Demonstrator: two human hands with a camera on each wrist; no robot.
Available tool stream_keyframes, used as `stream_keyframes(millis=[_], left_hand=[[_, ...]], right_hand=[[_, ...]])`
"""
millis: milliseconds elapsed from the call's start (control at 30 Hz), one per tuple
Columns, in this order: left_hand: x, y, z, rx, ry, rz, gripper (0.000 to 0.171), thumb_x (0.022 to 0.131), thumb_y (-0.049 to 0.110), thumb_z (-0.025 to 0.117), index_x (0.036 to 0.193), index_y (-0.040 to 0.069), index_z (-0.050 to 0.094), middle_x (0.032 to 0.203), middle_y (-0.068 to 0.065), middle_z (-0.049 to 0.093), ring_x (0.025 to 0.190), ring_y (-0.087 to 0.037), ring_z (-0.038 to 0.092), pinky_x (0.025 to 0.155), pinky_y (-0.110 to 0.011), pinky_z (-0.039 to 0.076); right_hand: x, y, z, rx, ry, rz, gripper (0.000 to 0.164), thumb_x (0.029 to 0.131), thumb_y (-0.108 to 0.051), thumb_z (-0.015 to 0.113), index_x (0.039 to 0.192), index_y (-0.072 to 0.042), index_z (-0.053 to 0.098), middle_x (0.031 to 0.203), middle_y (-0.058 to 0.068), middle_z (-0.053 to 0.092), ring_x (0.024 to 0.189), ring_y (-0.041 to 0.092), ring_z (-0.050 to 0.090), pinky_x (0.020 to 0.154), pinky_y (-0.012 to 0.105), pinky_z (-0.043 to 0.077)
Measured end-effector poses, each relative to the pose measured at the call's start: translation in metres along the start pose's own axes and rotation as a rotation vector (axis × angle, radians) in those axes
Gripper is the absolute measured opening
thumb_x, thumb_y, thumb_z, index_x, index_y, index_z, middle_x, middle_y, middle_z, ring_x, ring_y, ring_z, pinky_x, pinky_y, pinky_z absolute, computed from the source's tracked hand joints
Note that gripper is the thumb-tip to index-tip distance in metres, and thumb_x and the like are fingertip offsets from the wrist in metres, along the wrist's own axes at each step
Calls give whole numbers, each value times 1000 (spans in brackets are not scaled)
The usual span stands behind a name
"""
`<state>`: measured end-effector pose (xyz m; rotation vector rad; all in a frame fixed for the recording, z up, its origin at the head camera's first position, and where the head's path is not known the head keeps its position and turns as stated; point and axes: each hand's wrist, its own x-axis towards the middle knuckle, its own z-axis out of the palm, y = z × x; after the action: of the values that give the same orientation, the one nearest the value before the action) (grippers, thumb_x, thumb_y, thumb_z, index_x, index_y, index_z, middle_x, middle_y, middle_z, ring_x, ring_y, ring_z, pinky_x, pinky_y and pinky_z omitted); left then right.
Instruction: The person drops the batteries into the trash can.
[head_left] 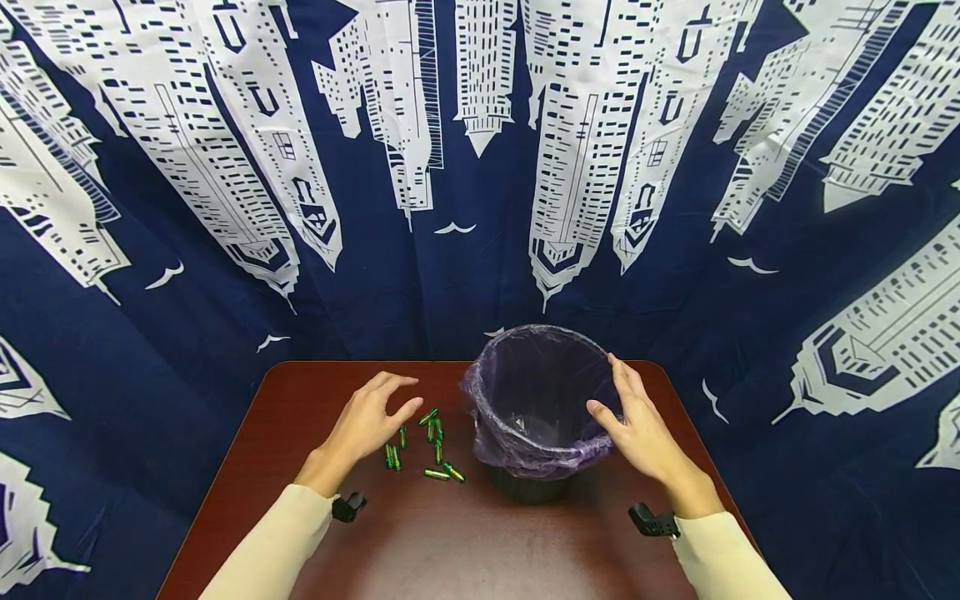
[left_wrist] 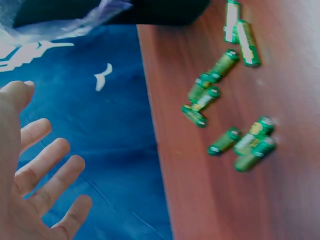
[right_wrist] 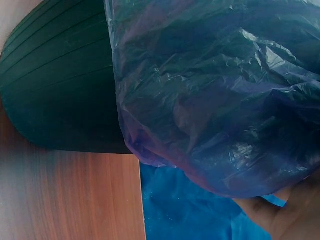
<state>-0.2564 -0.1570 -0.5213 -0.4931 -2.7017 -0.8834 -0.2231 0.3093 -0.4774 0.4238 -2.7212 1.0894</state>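
Nine green batteries [head_left: 438,451] lie on their sides on your worktop [head_left: 480,542], left of its centre line and in its far half. Grouping: three toward the left edge, two of these side by side and the third just beside them; four in a loose cluster further right; two end to end at an angle, lowest toward the near edge and closest to the bin.

Bin [head_left: 528,487]: dark, upright, right of centre, near the far edge. A translucent purple liner [head_left: 517,458] is folded over the rim and hangs in creases outside. A small pale glint shows inside; too small to identify.

Your left hand [head_left: 367,421]: empty, fingers spread and relaxed, poised over the worktop beside the batteries, thumb toward the cluster.

Your right hand [head_left: 637,425]: at the right side of the bin's rim, fingers extended, thumb apart and over the opening. Fingertips meet the liner; how firmly they press, cannot tell.

Cream sleeves [head_left: 262,542] reach both wrists, each with a black wrist camera [head_left: 348,507]. Past the far edge: blue cloth [head_left: 412,292] printed with white towers, inverted.
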Motion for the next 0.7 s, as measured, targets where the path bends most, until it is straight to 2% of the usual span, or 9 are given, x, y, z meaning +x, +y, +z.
stream_keyframes(millis=[133, 367, 700], left_hand=[[-15, -17, 8, 2, -5, -33, 48, 109, 38, 85, 151, 16, 77, 144, -11, 78, 124, -36, 79, 106, -60, 66], [-44, -49, 24, -12, -61, -121, 53, 107, 39, 87, 152, 14, 75, 147, -14, 76, 133, -42, 77, 111, -64, 64], [-68, -73, 35, -20, -175, -227, 58, 105, 39, 90, 153, 12, 73, 151, -15, 73, 138, -42, 73, 115, -68, 60]], right_hand=[[0, 0, 1, 0, -3, 2, 96, 114, -37, 69, 186, -2, 16, 190, 31, 20, 173, 62, 30, 133, 88, 27], [1, -1, 1, -1, -4, 9, 96, 114, -38, 69, 187, -5, 16, 190, 31, 21, 173, 62, 30, 132, 89, 28], [0, 1, 0, 17, 0, -1, 95, 115, -34, 69, 187, -5, 15, 191, 29, 19, 174, 60, 29, 133, 88, 29]])
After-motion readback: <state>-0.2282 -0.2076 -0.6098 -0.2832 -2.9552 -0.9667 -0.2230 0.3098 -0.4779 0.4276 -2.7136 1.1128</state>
